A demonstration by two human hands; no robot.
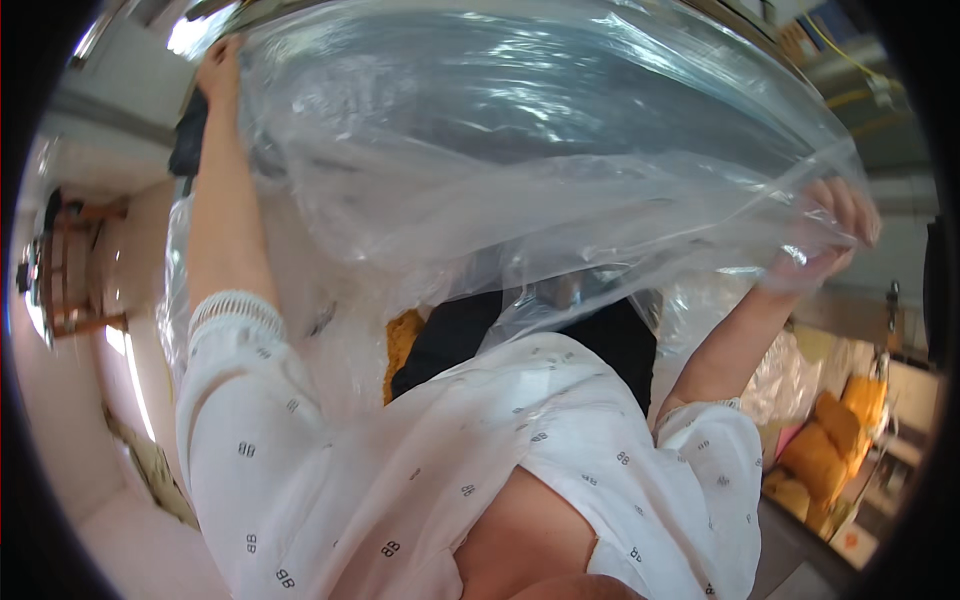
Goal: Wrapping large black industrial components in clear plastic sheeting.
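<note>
A large clear plastic sheet [430,200] spreads across the view in front of me, creased and shiny. Dark material [560,80] shows through its far part. At the far left, my left hand [222,68] is closed on the sheet's edge with the arm stretched out. My right hand [825,230], raised at the right, grips the sheet's other side, and part of the film lies over its fingers. Between the two hands the near edge of the plastic hangs in loose folds above my lap.
Dark trousers [450,340] and a mustard-coloured cloth [403,345] show below the sheet. More crumpled clear plastic [790,380] lies at the right, near orange-yellow cushions or bundles [835,440]. A wooden stool-like frame [85,265] stands at the left. Yellow cable [845,50] hangs at the upper right.
</note>
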